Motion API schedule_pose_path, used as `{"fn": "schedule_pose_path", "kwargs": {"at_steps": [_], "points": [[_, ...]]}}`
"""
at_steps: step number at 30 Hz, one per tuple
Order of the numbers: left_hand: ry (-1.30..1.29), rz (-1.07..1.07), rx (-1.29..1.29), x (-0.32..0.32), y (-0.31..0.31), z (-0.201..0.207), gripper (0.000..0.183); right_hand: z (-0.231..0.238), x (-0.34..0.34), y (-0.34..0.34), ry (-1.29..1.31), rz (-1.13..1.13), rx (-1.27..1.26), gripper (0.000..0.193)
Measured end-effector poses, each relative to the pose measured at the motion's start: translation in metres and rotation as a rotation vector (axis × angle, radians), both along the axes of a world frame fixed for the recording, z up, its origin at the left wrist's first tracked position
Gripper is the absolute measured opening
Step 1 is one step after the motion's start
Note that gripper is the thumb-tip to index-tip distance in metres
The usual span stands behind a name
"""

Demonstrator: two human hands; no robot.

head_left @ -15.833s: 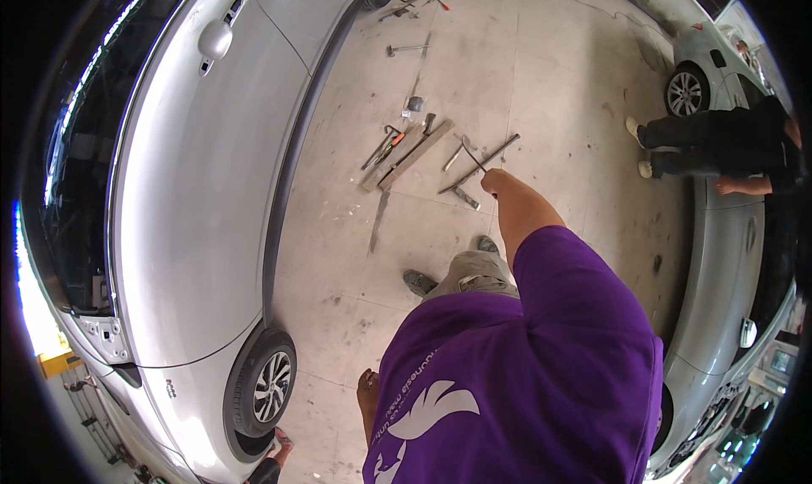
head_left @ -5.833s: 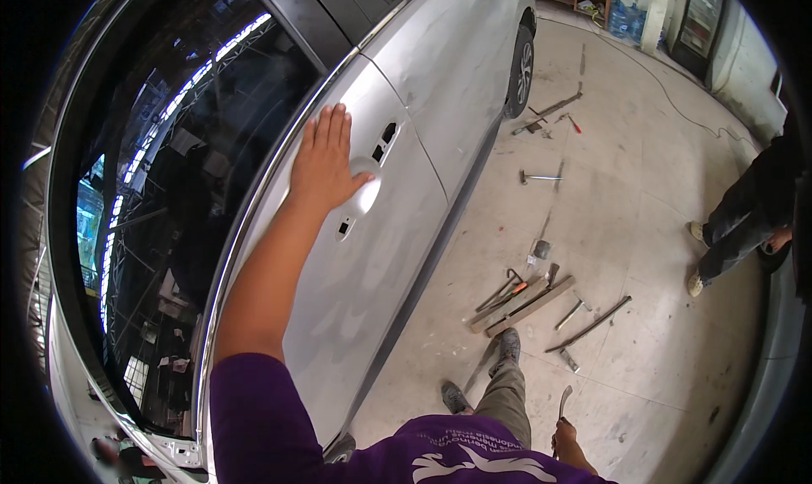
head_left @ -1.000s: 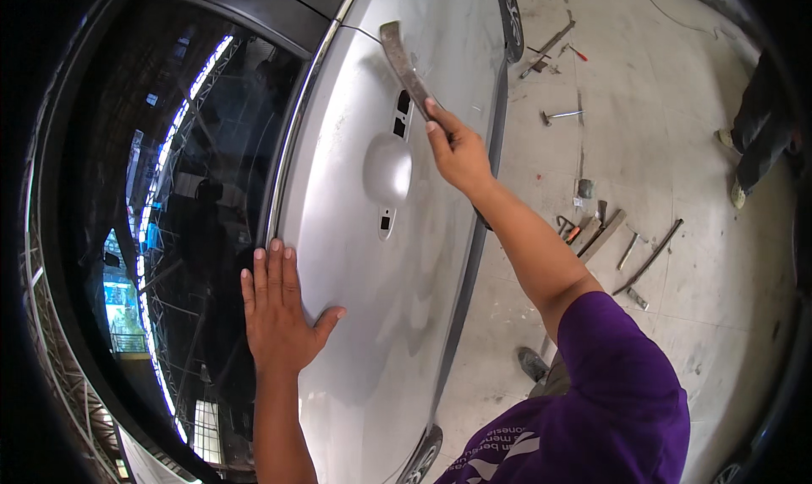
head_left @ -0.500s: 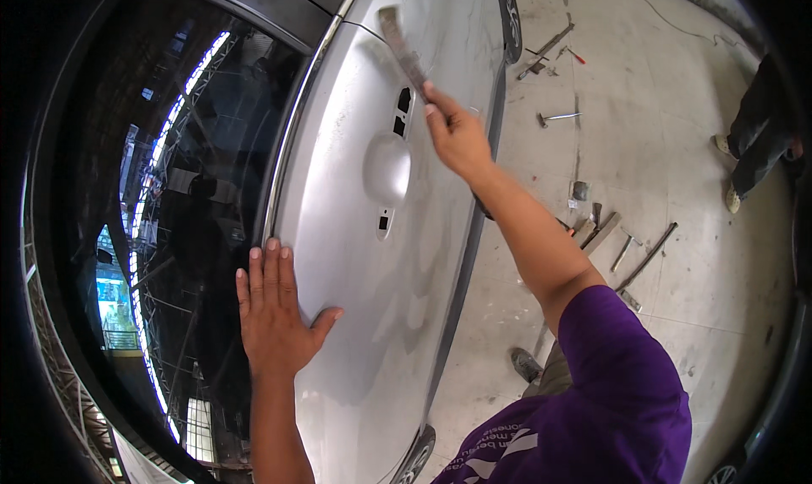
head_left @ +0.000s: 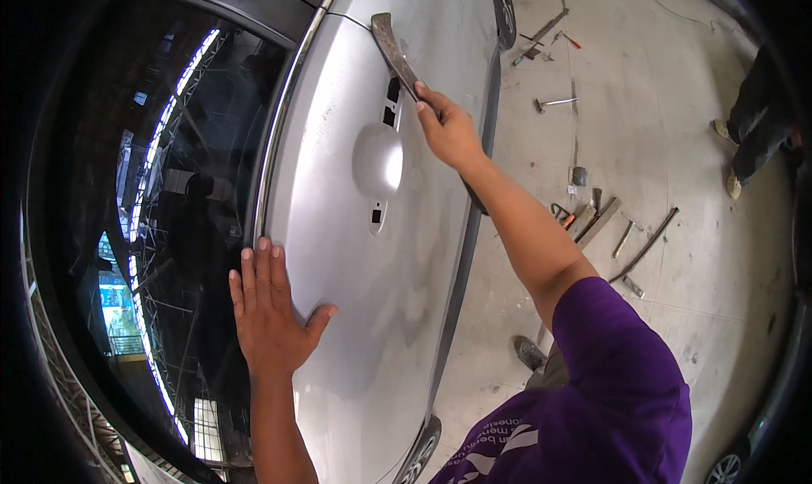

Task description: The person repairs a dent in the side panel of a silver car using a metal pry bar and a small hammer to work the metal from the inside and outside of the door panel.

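Observation:
In my right hand (head_left: 451, 130) is a long, flat, curved metal body spoon (head_left: 391, 51), its fingers wrapped round the near end. The spoon's wide end lies over the silver car door (head_left: 338, 315), near the seam at the top; whether it touches the metal I cannot tell. Just nearer than the spoon is the rounded handle recess (head_left: 378, 160), with dark cut-outs above and below it and no handle fitted. My left hand (head_left: 275, 310) rests flat, fingers stretched out, across the door's upper edge beside the chrome strip (head_left: 269, 158) and the dark window (head_left: 203, 255).
On the pale floor (head_left: 626, 145) right of the car lie a hammer (head_left: 554, 103), a second hammer (head_left: 623, 239), a long dark bar (head_left: 651, 245) and several other tools. Another person's legs (head_left: 753, 133) stand at the far right. A car wheel (head_left: 726, 469) shows at lower right.
The body spoon, blurred by motion before, is now sharp, its wide end slightly lower along the door. My left hand stays on the door edge. The whole view has shifted slightly.

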State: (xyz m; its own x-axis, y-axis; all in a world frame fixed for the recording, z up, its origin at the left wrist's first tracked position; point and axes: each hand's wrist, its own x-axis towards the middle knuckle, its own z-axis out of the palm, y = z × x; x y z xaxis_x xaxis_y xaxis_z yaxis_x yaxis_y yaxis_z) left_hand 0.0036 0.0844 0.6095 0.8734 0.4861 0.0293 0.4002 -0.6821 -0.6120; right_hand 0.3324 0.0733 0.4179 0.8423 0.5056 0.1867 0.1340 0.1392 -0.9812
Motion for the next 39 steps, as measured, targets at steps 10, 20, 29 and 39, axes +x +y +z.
{"fn": "schedule_pose_path", "kwargs": {"at_steps": [10,20,29,39], "points": [[-0.017,-0.019,0.009,0.009,-0.002,-0.004,0.102,-0.076,-0.044,-0.036,0.305,-0.047,0.072,0.04],[-0.042,-0.095,0.005,0.007,0.002,-0.008,0.103,-0.067,-0.06,0.003,0.3,-0.103,0.161,0.04],[-0.037,-0.074,0.004,0.006,0.0,-0.005,0.099,-0.053,-0.051,0.004,0.329,-0.066,0.12,0.041],[-0.147,-0.101,-0.091,-0.006,-0.006,0.003,0.091,-0.141,-0.046,-0.146,0.362,0.033,-0.139,0.051]]}}
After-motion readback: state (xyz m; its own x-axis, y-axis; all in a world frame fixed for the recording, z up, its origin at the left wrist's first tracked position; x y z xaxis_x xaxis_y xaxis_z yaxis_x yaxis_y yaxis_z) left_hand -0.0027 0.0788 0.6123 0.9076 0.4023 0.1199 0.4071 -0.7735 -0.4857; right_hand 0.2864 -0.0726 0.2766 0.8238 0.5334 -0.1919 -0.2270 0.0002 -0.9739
